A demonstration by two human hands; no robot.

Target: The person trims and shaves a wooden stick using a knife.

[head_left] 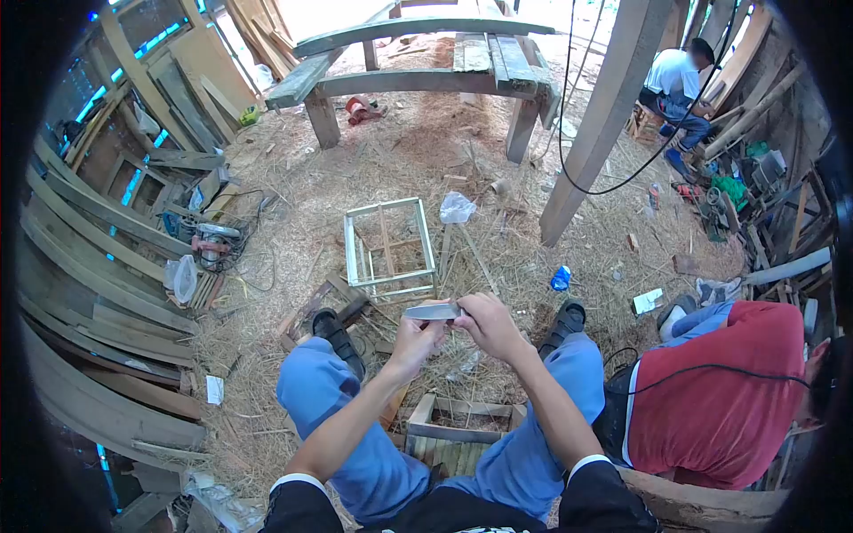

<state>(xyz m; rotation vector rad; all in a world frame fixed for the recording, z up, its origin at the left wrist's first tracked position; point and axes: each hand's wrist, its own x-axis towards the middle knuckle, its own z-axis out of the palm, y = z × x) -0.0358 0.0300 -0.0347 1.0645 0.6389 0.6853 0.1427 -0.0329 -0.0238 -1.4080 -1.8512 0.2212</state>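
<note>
A flat grey blade-like piece [433,312] is held out in front of my knees, level with the floor. My right hand [491,325] is closed around its right end. Just below its left part, my left hand [414,343] is closed with the fingertips against it. Its exact kind and any handle are hidden by the fingers. Between my legs stands a small wooden frame or box [458,435]. Past my hands, a light wooden frame [391,244] lies on the shavings.
A wooden workbench [400,84] stands ahead, with a post [604,124] to its right. Beside me on the right sits a person in a red shirt [720,400]; another person [680,80] sits farther back. A power tool [211,247] and stacked boards [107,293] line the left.
</note>
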